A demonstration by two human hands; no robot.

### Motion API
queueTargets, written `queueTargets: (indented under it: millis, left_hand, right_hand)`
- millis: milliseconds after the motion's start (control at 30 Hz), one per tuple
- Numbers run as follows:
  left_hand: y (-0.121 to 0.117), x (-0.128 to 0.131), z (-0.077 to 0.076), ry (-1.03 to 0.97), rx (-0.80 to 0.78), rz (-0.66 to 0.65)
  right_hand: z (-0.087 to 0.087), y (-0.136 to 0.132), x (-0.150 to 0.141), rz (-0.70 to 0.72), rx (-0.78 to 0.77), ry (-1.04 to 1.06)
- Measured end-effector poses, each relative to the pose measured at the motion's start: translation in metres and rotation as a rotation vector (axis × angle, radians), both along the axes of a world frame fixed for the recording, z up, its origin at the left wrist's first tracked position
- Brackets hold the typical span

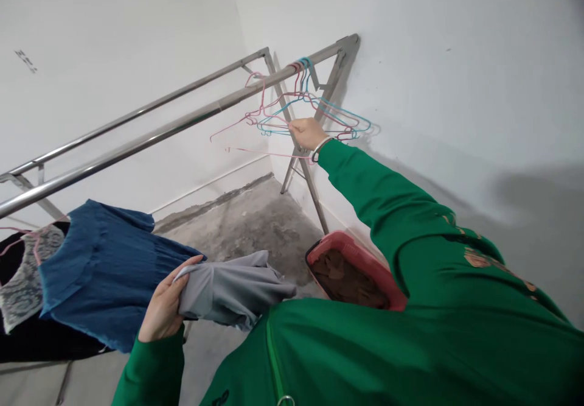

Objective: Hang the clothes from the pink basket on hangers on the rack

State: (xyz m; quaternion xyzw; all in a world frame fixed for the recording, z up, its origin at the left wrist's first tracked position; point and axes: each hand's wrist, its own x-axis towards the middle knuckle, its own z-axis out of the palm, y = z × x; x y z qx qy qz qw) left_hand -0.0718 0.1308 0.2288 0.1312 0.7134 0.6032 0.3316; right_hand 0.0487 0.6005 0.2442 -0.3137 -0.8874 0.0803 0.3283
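My left hand [166, 302] pinches the edge of a light grey garment [232, 290], which drapes to the right in front of my body. Up at the rail, my right hand [308, 133] is closed on the side of a pink clothes hanger [262, 112]. That hanger's hook is at the metal rail [196, 117]; whether it still rests there I cannot tell. Just behind my right hand hang several more hangers, pink and blue [337, 114]. A blue top [100, 266] hangs beside my left hand, nearly touching it.
A black garment with a grey lace collar [31, 260] hangs at the far left. Below the rack's crossed legs [310, 193] a pink basket [360, 245] with brown cloth inside stands by the wall. White walls meet in the corner behind the rack, above a grey concrete floor [255, 223].
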Motion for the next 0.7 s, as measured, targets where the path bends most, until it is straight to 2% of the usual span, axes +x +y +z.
queueTargets:
  millis: [100,200,333,433,500,567,633,700]
  left_hand:
    - [-0.001,-0.003,0.001,-0.002,0.016,0.006]
    - [0.001,-0.007,0.007,0.012,0.049,0.047]
    - [0.002,-0.018,0.014,0.075,0.125,0.117]
    - [0.000,-0.027,0.015,0.095,0.176,0.128]
    - [-0.001,-0.030,0.015,0.107,0.190,0.142]
    - [-0.004,-0.032,0.016,0.139,0.193,0.158]
    - [-0.007,-0.035,0.017,0.175,0.200,0.173]
    - [-0.013,-0.039,0.017,0.199,0.217,0.192]
  right_hand:
    - [0.005,-0.008,-0.009,0.108,-0.014,-0.011]
    - [-0.003,-0.020,-0.019,0.193,-0.074,0.049]
    - [-0.015,-0.045,-0.033,0.160,-0.186,0.158]
    - [-0.007,-0.059,-0.047,0.134,-0.209,0.206]
    - [0.000,-0.067,-0.055,0.168,-0.183,0.239]
    - [0.000,-0.073,-0.060,0.217,-0.150,0.237]
    - [-0.012,-0.080,-0.059,0.270,-0.137,0.211]
    - [-0.036,-0.087,-0.052,0.294,-0.163,0.221]
